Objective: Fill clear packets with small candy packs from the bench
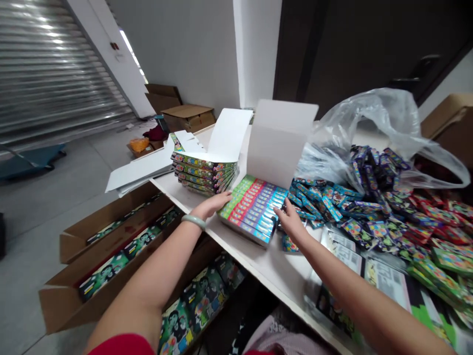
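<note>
A shallow display box sits on the table, its white lid standing up at the back. Small packets fill it in green, red, purple and blue columns. My left hand, with a pale bangle on the wrist, grips the box's left side; the fingers lie along the edge and the thumb is mostly hidden. On the opposite side, my right hand is closed at the box's right edge, by the blue column. Whether a loose packet is also under its fingers I cannot tell.
A stack of similar boxes stands left of the box. Loose blue packets, dark, red and green ones are heaped at right beside a clear plastic bag. Open cartons of printed boxes stand below the table's left edge.
</note>
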Tool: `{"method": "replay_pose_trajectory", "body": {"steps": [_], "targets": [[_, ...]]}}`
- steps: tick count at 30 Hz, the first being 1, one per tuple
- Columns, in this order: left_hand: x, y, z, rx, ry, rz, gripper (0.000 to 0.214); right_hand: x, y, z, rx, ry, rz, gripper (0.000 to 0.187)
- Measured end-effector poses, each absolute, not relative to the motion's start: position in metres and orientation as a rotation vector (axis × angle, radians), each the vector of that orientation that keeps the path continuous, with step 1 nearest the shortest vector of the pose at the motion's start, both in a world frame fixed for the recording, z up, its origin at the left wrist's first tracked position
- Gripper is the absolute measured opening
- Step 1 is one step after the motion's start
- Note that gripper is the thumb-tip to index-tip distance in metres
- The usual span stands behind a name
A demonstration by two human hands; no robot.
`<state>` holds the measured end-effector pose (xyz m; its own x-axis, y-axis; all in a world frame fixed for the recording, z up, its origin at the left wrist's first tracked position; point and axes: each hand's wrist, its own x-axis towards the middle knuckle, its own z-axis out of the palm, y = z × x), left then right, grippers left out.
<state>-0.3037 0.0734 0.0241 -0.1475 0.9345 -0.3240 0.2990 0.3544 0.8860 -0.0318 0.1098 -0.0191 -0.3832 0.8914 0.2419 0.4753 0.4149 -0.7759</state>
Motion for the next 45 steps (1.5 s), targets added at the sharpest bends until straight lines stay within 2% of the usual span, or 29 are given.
{"method": "replay_pose_trajectory", "body": {"steps": [3,8,11,14,19,23,25,27,28,29,31,32,34,36,38,40,43,45], "targets": [[-0.286,0.043,0.018,1.132,1.663,0.885,0.043,-0.038,0.118,-0.01,-1.195,-1.761,1.12,0.055],[-0.273,0.023,0.024,1.145,1.757,1.129,0.052,-0.028,0.144,0.019,-1.206,-1.681,1.212,0.058],[-0.279,0.052,0.062,1.138,1.725,1.317,0.062,-0.024,0.175,0.06,-1.197,-1.55,1.271,0.068],[-0.284,0.097,0.114,1.104,1.578,1.414,0.059,-0.035,0.205,0.109,-1.149,-1.412,1.461,0.06],[-0.295,0.138,0.168,0.974,1.415,1.391,0.063,-0.048,0.215,0.158,-1.055,-1.315,1.733,0.05],[-0.306,0.089,0.162,0.9,1.323,1.186,0.076,-0.019,0.174,0.158,-0.969,-1.315,1.978,0.07],[-0.304,0.048,0.152,0.973,1.241,0.989,0.07,-0.001,0.147,0.151,-1.042,-1.476,2.036,0.072],[-0.296,0.013,0.141,1.051,1.22,0.988,0.051,0.012,0.126,0.141,-1.129,-1.655,1.961,0.047],[-0.291,0.002,0.134,1.095,1.253,1.027,0.052,0.016,0.119,0.134,-1.157,-1.734,1.878,0.042],[-0.286,-0.005,0.125,1.148,1.302,1.055,0.057,0.017,0.113,0.127,-1.186,-1.814,1.75,0.046],[-0.278,-0.006,0.103,1.308,1.374,1.118,0.062,0.012,0.107,0.111,-1.249,-2.017,1.356,0.061],[-0.277,-0.002,0.091,1.421,1.389,1.167,0.062,0.008,0.106,0.103,-1.268,-2.123,1.083,0.062],[-0.278,0.012,0.07,1.667,1.445,1.331,0.057,-0.003,0.107,0.092,-1.252,-2.247,0.525,0.051],[-0.281,0.027,0.061,1.858,1.564,1.509,0.048,-0.012,0.109,0.087,-1.182,-2.239,0.232,0.035],[-0.282,0.035,0.063,1.907,1.66,1.616,0.036,-0.014,0.11,0.086,-1.137,-2.188,0.315,0.031],[-0.281,0.031,0.068,1.818,1.614,1.603,0.028,-0.008,0.106,0.087,-1.113,-2.159,0.64,0.039],[-0.277,0.006,0.071,1.749,1.548,1.368,0.035,0.008,0.089,0.083,-1.04,-2.178,1.079,0.058],[-0.273,-0.015,0.065,1.748,1.643,1.26,0.036,0.016,0.073,0.072,-1.034,-2.275,1.068,0.069]]}}
